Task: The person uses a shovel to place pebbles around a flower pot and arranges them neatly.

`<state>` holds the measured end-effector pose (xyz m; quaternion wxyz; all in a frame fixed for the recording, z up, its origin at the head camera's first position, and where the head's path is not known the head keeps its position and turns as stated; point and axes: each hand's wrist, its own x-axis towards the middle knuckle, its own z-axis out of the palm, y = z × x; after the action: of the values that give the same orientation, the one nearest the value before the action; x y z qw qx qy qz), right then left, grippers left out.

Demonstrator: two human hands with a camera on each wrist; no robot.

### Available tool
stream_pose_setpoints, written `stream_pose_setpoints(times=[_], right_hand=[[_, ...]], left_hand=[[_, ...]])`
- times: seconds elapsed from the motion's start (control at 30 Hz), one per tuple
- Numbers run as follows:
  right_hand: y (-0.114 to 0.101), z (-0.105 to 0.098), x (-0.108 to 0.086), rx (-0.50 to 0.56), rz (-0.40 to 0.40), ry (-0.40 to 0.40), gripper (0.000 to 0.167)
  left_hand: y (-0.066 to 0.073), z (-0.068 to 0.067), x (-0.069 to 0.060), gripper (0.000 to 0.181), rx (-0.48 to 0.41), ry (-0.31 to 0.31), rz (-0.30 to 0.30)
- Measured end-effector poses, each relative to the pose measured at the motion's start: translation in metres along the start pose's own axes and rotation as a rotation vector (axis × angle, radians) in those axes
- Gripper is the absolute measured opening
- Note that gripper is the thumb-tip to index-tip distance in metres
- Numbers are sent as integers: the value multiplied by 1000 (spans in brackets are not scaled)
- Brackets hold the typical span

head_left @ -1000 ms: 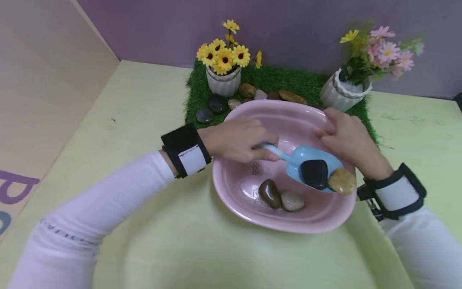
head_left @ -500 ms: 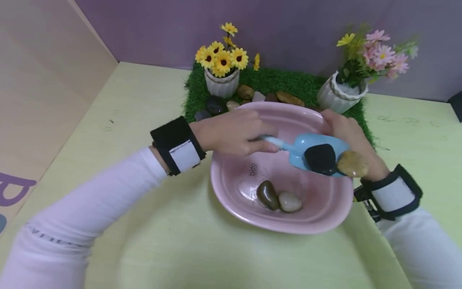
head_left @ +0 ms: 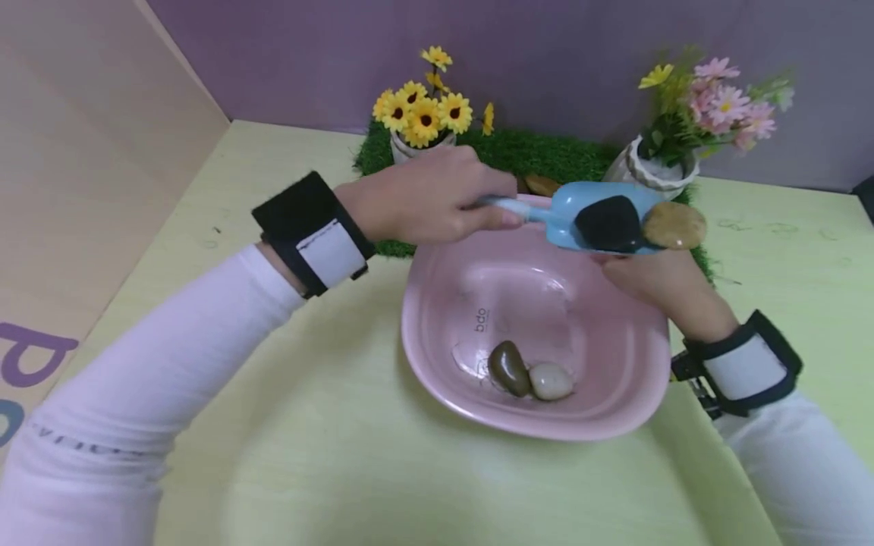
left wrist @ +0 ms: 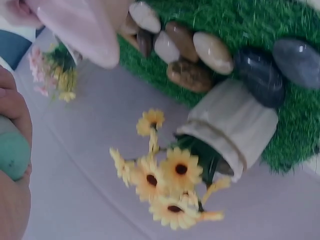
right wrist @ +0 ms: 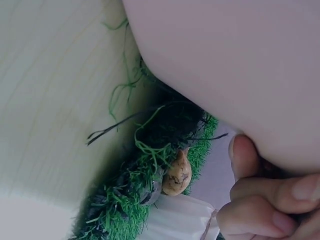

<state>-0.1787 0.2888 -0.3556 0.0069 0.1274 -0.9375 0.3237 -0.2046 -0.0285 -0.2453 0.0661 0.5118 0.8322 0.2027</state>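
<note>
My left hand (head_left: 437,197) grips the handle of a light-blue scoop (head_left: 565,206), held over the far rim of a pink basin (head_left: 617,334). A black stone (head_left: 610,224) lies in the scoop, and a tan stone (head_left: 676,225) sits at its front lip. The handle's end (left wrist: 14,155) pokes out of the fist in the left wrist view. My right hand (head_left: 672,288), partly behind the scoop, holds the basin's far right rim; its curled fingers (right wrist: 265,200) show under the basin in the right wrist view. A brown stone (head_left: 509,368) and a pale stone (head_left: 551,381) lie on the basin's bottom.
Behind the basin lies a green artificial grass mat (head_left: 532,148). On it stand a white pot (left wrist: 235,120) of yellow flowers (head_left: 423,117) and another pot (head_left: 645,168) with pink flowers. Several stones, including a black one (left wrist: 260,75), lie by the first pot. A purple wall rises behind.
My left hand has raised the loaded scoop from inside the basin toward its far rim, slightly rightward. Both stones stay on it. My right hand keeps its hold, and the basin has barely moved.
</note>
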Motion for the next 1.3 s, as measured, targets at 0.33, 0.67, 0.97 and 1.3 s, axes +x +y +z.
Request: stream_pose_setpoints(times=[0.33,0.67,0.97,1.3], right_hand=[[-57,-15,-10,-284,148,-70,21],[-53,-14,-9,-278,155,-70,21],[-54,-14,-8,-280,149,-85,20],[-55,-14,-7,-284,140,-79,20]], left_hand=[[-9,-17,4,32,38,76,-63],[-16,-21,3,35,119,121,-200],[-25,-21,0,38,207,144,-346],[-36,-15,-1,39,173,126,-558]])
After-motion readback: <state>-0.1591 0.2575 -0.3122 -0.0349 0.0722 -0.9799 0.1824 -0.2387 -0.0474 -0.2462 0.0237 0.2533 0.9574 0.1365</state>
